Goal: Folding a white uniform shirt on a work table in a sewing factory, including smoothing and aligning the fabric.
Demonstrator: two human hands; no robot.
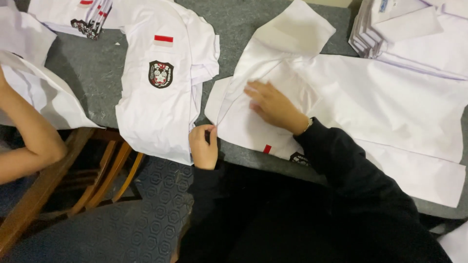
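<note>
A white shirt (380, 102) lies spread on the grey table (92, 73) in front of me. My right hand (274, 105) presses flat on its folded part, fingers apart. My left hand (203, 145) pinches the shirt's near corner at the table edge. A red strip and a dark crest on the shirt peek out by my right sleeve. To the left lies a folded white shirt (163, 73) with a red and white patch and a black crest on its pocket.
A stack of folded white shirts (385, 29) sits at the back right, another pile (73, 17) at the back left. Another person's bare arm (29, 136) reaches over white cloth at the left. A wooden chair (73, 175) stands below the table.
</note>
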